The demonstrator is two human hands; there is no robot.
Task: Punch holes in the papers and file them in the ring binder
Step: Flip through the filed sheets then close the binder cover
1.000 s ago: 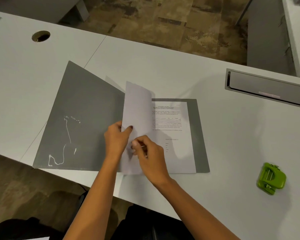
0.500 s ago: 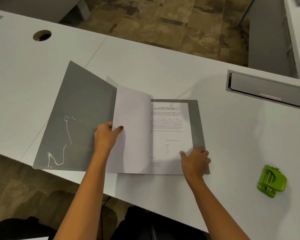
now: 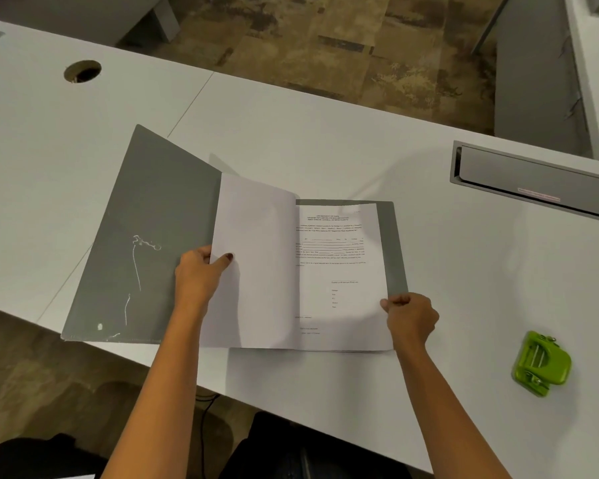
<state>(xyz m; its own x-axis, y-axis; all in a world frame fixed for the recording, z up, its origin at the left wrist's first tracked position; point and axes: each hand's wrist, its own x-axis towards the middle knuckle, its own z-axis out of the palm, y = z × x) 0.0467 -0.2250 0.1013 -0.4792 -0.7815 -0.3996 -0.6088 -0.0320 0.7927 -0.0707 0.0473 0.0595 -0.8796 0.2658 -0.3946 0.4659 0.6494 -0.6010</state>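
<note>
Grey binder (image 3: 146, 219) lies open on the white counter (image 3: 325, 140) (cable hole (image 3: 82, 70) far left), mottled floor (image 3: 325, 36) beyond. The left hand (image 3: 196, 274) has its grip clamped on a turned sheet (image 3: 256, 254); the right hand (image 3: 410, 319) pinches the papers (image 3: 343, 271) at their corner.

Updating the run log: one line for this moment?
left hand holds turned sheet | right hand pinches printed page edge | binder open | hole punch untouched

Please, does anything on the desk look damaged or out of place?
Yes. The open grey binder has white squiggly marks on its left inner cover, like scratches or dried residue; which one, I cannot tell. The papers look clean and uncreased, and the green hole punch sits apart to the right, looking intact.
</note>
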